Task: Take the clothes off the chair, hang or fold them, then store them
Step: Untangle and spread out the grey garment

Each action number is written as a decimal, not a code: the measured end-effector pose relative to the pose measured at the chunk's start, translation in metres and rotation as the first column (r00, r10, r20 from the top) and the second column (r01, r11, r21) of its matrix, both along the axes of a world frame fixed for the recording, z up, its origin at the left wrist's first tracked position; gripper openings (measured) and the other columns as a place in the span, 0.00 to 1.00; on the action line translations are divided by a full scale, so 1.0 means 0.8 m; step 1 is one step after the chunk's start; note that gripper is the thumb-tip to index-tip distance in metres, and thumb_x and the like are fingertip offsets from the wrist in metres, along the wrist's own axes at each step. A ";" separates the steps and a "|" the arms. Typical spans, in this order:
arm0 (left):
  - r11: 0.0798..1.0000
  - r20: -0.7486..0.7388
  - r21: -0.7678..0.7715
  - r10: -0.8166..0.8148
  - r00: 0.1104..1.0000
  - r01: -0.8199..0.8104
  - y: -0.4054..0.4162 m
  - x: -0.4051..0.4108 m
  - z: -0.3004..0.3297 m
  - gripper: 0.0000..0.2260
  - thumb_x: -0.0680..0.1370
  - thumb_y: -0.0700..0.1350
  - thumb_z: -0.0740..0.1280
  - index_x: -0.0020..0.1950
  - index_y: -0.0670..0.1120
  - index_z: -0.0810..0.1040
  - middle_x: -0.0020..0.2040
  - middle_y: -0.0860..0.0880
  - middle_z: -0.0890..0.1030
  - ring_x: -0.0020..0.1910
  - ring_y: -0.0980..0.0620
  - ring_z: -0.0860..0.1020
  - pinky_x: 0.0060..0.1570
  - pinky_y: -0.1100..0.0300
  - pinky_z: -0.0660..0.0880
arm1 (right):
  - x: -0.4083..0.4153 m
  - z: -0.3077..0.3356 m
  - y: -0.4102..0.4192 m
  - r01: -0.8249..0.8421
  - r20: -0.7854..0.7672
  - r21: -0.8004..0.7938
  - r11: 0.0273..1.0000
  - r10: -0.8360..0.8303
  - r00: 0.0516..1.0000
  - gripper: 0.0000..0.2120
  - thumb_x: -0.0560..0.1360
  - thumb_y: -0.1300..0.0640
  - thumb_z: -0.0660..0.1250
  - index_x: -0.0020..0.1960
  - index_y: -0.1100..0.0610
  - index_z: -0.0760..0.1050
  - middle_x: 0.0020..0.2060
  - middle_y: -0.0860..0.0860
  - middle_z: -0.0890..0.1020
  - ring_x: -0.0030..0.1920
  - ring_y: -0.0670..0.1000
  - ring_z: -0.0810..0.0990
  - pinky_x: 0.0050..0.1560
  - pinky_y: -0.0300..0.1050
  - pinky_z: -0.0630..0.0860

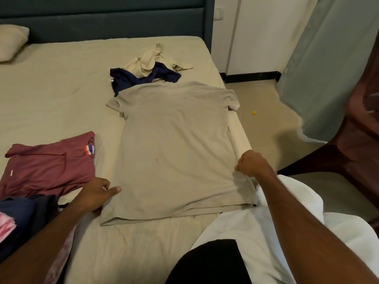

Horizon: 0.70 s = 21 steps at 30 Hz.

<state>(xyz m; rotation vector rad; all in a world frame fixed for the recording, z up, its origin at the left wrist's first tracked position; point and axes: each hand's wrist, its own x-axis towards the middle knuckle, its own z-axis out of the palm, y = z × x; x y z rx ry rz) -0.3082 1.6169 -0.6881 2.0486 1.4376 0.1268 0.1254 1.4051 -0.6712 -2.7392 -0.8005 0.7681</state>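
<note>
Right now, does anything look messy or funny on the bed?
Yes. A cream garment and a navy garment lie crumpled in a heap beyond the flat beige T-shirt, whose right sleeve droops over the bed edge.

grey tee (174, 144) flat on bed (51, 95); l hand (96, 193) & r hand (251, 163) pinch its side edges.

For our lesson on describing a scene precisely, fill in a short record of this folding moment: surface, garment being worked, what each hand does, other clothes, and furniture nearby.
surface: bed with a beige sheet
garment in work: beige T-shirt, spread flat
left hand: grips the shirt's lower left edge
right hand: fist closed on the shirt's right side
folded: maroon shirt, left of the T-shirt
unfolded: navy garment and cream garment, crumpled beyond the collar
nearby: dark red chair, right of the bed
</note>
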 end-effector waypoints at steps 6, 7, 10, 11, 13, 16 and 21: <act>0.998 -0.096 -0.052 -0.039 0.995 0.034 0.015 0.004 0.013 0.25 0.72 0.50 0.79 0.30 0.48 0.63 0.25 0.50 0.62 0.25 0.52 0.62 0.30 0.58 0.57 | -0.007 0.021 0.010 0.032 0.113 -0.077 0.997 -0.023 0.993 0.21 0.74 0.50 0.71 0.63 0.58 0.74 0.60 0.59 0.77 0.61 0.63 0.77 0.63 0.58 0.75; 0.998 -0.088 -0.056 -0.006 0.996 0.001 0.020 0.009 0.015 0.24 0.71 0.52 0.79 0.30 0.47 0.66 0.24 0.50 0.65 0.24 0.52 0.65 0.29 0.58 0.60 | -0.011 0.026 0.017 0.006 0.155 -0.093 0.996 0.008 0.988 0.21 0.75 0.51 0.69 0.65 0.57 0.73 0.62 0.59 0.76 0.63 0.63 0.75 0.65 0.59 0.73; 0.995 -0.022 -0.050 0.086 0.996 -0.087 0.039 0.031 0.026 0.19 0.73 0.53 0.77 0.36 0.41 0.74 0.25 0.45 0.79 0.25 0.44 0.80 0.30 0.54 0.77 | -0.031 0.032 0.053 -0.134 0.269 -0.114 0.984 0.161 0.950 0.22 0.75 0.52 0.67 0.67 0.56 0.69 0.65 0.58 0.73 0.69 0.62 0.70 0.67 0.62 0.66; 0.994 -0.004 -0.035 0.106 0.994 -0.106 0.047 0.039 0.031 0.18 0.75 0.53 0.76 0.39 0.40 0.75 0.27 0.43 0.81 0.27 0.42 0.82 0.32 0.51 0.80 | -0.039 0.034 0.070 -0.176 0.299 -0.098 0.980 0.197 0.934 0.23 0.75 0.52 0.68 0.67 0.56 0.68 0.65 0.58 0.73 0.69 0.62 0.69 0.67 0.63 0.66; 0.991 0.006 0.030 0.131 0.991 -0.131 0.066 0.052 0.037 0.16 0.76 0.53 0.74 0.43 0.40 0.77 0.29 0.42 0.83 0.30 0.42 0.83 0.34 0.49 0.82 | -0.055 0.036 0.105 -0.245 0.342 -0.027 0.969 0.239 0.909 0.22 0.74 0.53 0.69 0.66 0.55 0.69 0.63 0.57 0.73 0.68 0.61 0.70 0.65 0.62 0.67; 0.987 0.009 0.067 0.148 0.989 -0.149 0.103 0.067 0.033 0.14 0.75 0.56 0.72 0.42 0.46 0.77 0.34 0.45 0.84 0.34 0.45 0.84 0.40 0.48 0.83 | -0.083 0.048 0.166 -0.393 0.357 0.107 0.913 0.333 0.873 0.15 0.75 0.56 0.67 0.62 0.52 0.74 0.60 0.53 0.76 0.64 0.58 0.73 0.63 0.59 0.69; 0.977 0.124 -0.030 0.214 0.969 -0.212 0.176 0.103 0.027 0.11 0.79 0.52 0.68 0.44 0.45 0.77 0.38 0.43 0.83 0.36 0.42 0.82 0.39 0.52 0.81 | -0.130 0.061 0.281 -0.652 0.224 0.159 0.741 0.616 0.755 0.10 0.76 0.56 0.67 0.57 0.48 0.79 0.61 0.50 0.80 0.64 0.55 0.77 0.64 0.52 0.73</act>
